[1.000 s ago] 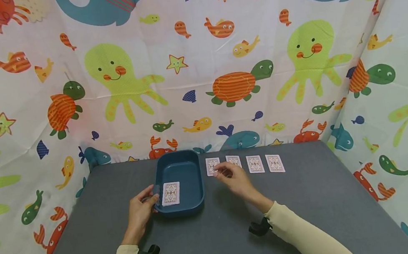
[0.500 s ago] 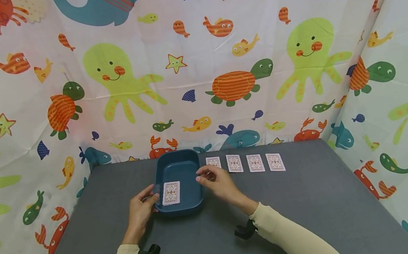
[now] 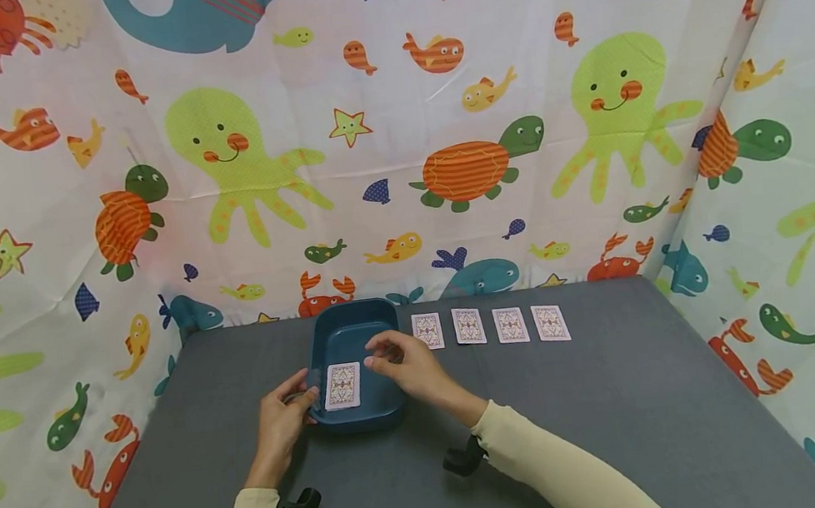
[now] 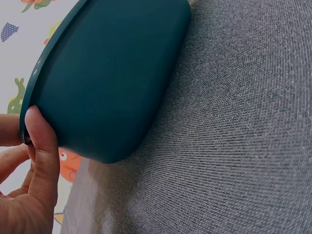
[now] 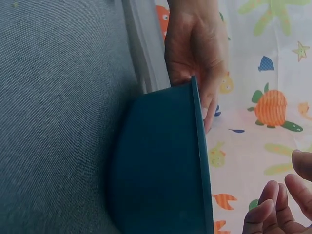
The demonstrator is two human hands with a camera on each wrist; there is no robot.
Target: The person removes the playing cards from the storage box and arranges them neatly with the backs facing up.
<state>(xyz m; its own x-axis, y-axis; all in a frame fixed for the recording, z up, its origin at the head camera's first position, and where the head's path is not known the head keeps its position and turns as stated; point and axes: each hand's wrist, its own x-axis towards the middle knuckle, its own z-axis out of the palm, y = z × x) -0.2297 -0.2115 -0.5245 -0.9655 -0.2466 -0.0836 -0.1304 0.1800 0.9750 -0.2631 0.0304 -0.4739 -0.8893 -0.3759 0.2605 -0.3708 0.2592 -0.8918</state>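
My left hand [image 3: 277,432] grips the left rim of a dark blue rectangular plastic tub [image 3: 375,404]; in the left wrist view its thumb [image 4: 43,141] presses the outer wall just below the lip. A face-down playing card [image 3: 342,386], or a small stack, lies inside at the tub's near left. Over the tub's right side hovers my right hand [image 3: 417,370], fingers loosely bent, with nothing visible between them. The right wrist view shows its thumb [image 5: 303,163] and fingertips apart above the rim. Several face-down playing cards [image 3: 469,327] lie in a row right of the tub.
The grey cloth-covered table [image 3: 586,426] extends to both sides and in front of the tub. Behind it hangs a curtain [image 3: 401,196] printed with sea animals, also enclosing the left and right sides. Black wrist devices [image 3: 464,457] sit on both forearms.
My right hand has moved left from over the row of cards to above the tub, uncovering the leftmost cards. The left hand, the tub and the cards stay where they were.
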